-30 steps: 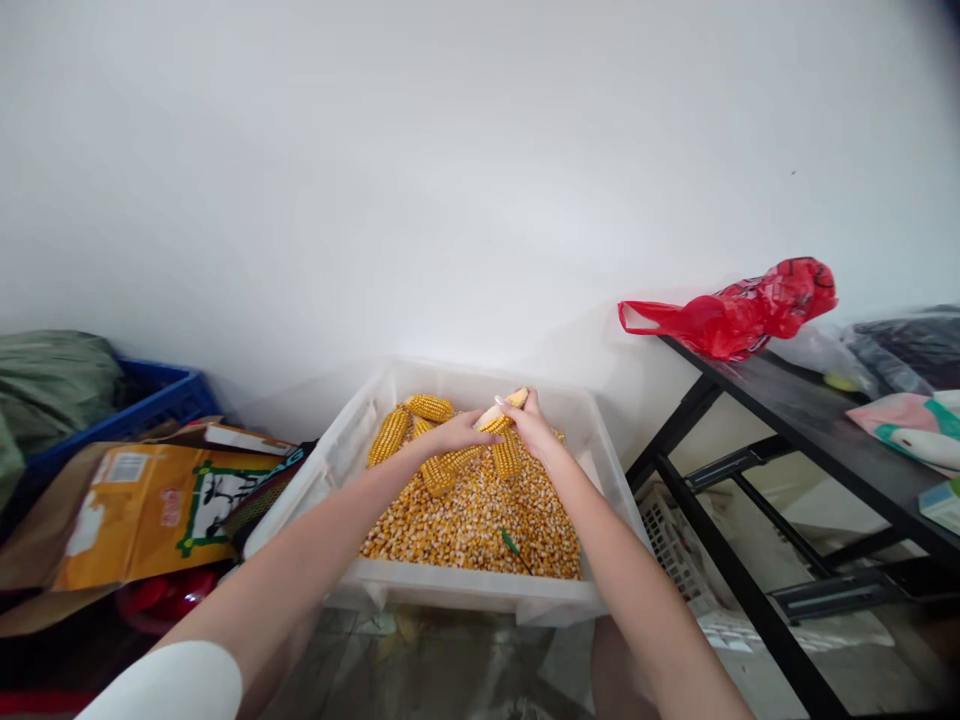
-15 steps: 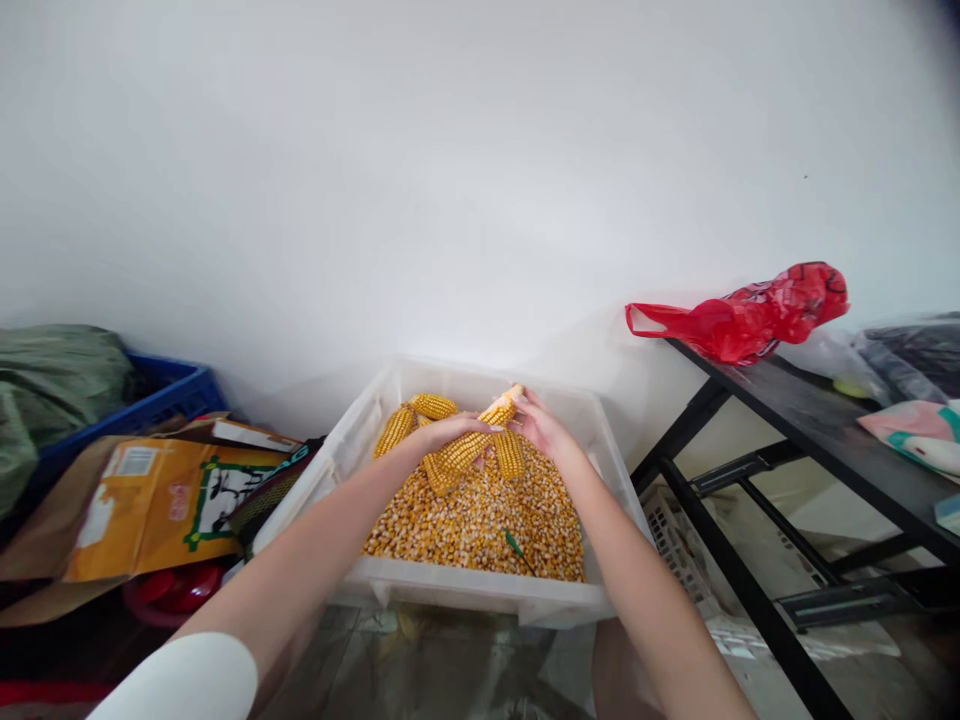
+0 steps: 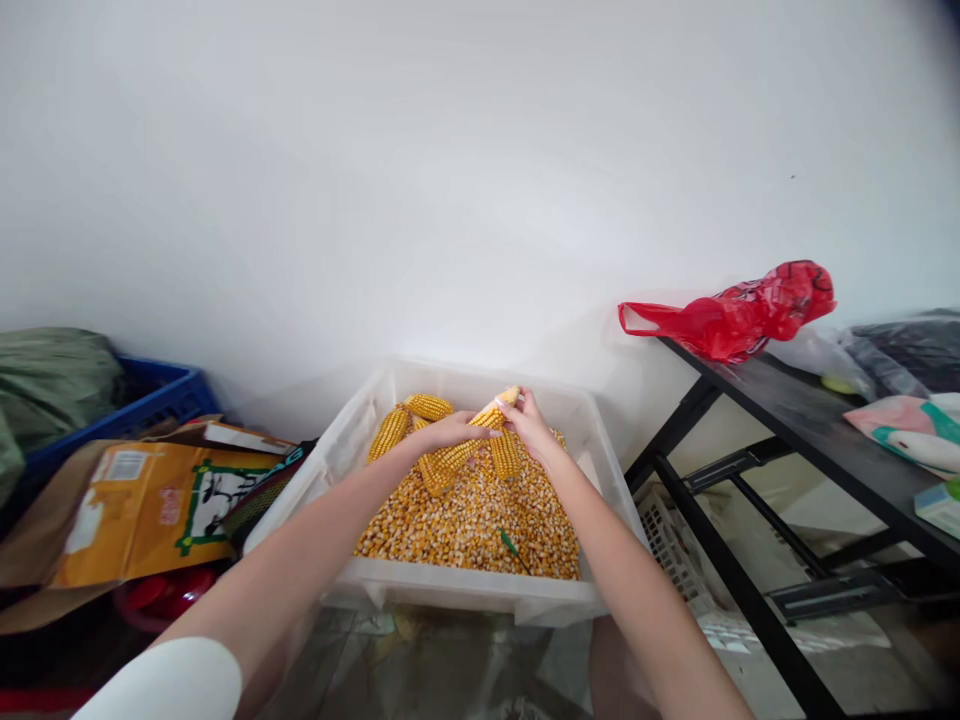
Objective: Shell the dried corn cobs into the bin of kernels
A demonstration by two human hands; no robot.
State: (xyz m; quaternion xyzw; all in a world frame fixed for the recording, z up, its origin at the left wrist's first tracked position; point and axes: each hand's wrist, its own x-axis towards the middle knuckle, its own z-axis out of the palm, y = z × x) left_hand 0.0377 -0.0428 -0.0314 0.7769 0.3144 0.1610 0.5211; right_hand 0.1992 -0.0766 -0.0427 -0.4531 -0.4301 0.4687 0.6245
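Note:
Both hands are closed on one ear of corn (image 3: 490, 414), tilted with its paler, partly bare end up to the right. My left hand (image 3: 454, 430) wraps round its middle from the left. At the upper end, my right hand (image 3: 528, 420) grips it, fingers bent over the cob. Below lies a white plastic bin (image 3: 480, 578) holding a bed of loose corn kernels (image 3: 465, 530). Several whole ears rest on the kernels, among them a yellow ear (image 3: 388, 434) at the left and another ear (image 3: 506, 456) under the right hand. A small green strip (image 3: 514, 550) lies on the kernels.
To the right stands a black-framed table (image 3: 795, 405) with a red plastic bag (image 3: 750, 315) on its corner. A white basket (image 3: 671, 550) sits beneath it. On the left are an orange cardboard box (image 3: 142, 510) and a blue crate (image 3: 176, 390). A white wall rises behind.
The right hand has shifted slightly on the upper end of the ear, its fingers now more curled over it. The whole view has moved a little, so things appear slightly further left.

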